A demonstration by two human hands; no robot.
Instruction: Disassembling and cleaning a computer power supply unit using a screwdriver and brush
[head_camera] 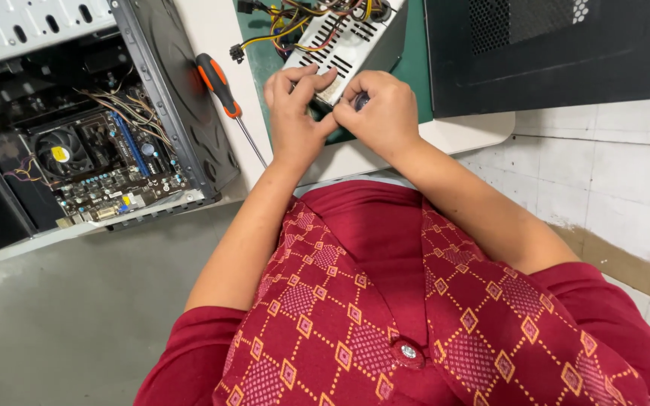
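At the far edge of the surface (pixel 460 135), a metal power supply box (pixel 347 45) lies just beyond both hands, its long axis running far-right. Left hand (pixel 295 105) grips its near corner; right hand (pixel 381 109) pinches there too (something small, unclear).

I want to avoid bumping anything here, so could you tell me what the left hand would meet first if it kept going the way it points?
The left hand already touches the power supply unit; beyond lie its coloured wires.
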